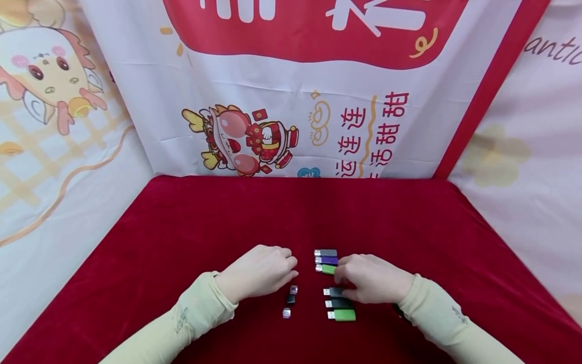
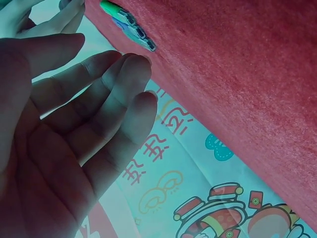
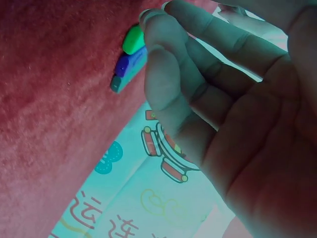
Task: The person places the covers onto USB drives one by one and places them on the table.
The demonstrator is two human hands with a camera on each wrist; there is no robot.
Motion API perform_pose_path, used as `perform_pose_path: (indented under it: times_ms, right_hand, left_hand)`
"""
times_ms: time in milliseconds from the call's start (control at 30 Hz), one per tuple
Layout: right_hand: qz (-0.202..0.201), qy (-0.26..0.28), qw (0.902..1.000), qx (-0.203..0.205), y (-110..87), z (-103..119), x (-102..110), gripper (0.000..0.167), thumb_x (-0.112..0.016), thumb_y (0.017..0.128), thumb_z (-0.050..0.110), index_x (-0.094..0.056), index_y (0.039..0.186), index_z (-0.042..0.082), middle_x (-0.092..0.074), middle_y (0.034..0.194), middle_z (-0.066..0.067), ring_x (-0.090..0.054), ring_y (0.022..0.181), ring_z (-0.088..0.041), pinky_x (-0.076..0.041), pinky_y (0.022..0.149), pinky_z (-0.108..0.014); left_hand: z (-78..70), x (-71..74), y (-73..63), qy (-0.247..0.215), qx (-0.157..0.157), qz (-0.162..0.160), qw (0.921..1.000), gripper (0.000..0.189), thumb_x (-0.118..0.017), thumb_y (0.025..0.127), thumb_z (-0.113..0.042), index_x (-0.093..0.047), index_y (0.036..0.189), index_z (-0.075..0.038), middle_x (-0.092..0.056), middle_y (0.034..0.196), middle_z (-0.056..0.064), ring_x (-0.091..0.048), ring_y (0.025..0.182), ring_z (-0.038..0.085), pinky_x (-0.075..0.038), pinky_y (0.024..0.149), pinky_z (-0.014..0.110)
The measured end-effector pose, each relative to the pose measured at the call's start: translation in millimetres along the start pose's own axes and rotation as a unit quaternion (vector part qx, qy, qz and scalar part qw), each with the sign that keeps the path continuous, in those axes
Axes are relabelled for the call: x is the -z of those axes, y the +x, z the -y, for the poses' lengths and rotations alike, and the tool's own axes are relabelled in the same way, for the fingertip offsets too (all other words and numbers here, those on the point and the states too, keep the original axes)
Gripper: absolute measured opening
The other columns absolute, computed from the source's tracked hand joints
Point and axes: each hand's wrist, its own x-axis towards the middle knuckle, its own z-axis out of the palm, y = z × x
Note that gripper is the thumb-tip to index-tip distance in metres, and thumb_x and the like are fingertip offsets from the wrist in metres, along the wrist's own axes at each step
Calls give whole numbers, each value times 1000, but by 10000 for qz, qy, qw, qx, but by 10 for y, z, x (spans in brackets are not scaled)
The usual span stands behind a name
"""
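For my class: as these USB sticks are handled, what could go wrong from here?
The right hand is right at the closely set USB sticks, so it might nudge neighbours askew.
The small caps lie loose near the left hand, which could brush them away.
The nearest metal plugs look bare and might pick up fuzz from the red cloth.

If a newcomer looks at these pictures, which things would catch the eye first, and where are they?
Probably the deep red cloth first, spread wide across the head view. Next, the cartoon figure printed sideways on the white hanging behind the cloth. Then the six USB sticks, in two groups of three beside the right hand, with three small pieces lying nearer the left hand.
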Motion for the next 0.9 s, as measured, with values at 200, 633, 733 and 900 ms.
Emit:
perform_pose_path:
  times_ms: [200,633,733,900]
  right_hand:
    - [-94,-118,9998,135,21,-22,-43,11,-79,80,11,-70,84,16,-59,82,9,-50,66,0,-47,59,-18]
    - [-20,-61,9998,177,30,-29,-97,9,-79,80,9,-73,84,15,-60,82,9,-50,67,1,-45,59,-15]
    - [-2,-46,9998,189,30,-45,-104,9,-80,79,11,-74,84,15,-60,83,10,-50,67,2,-45,60,-15]
    - [13,7,9999,119,24,-74,-108,10,-83,78,15,-74,83,16,-58,81,12,-49,66,2,-44,59,-14]
  left_hand:
    - [0,2,3,40,6,-11,10000,18,-69,92,-29,-65,80,-17,-55,72,-3,-53,61,10,-47,54,23]
    - [-9,-46,-17,94,-36,-43,9999,20,-68,92,-29,-63,77,-17,-53,70,-4,-54,60,11,-48,53,25]
    - [-8,-54,-16,87,-46,-49,9999,20,-68,92,-29,-63,77,-17,-53,70,-3,-54,60,11,-48,53,25]
    - [-2,-66,-6,42,-27,24,10000,20,-69,92,-29,-64,77,-17,-53,69,-4,-52,59,10,-47,53,23]
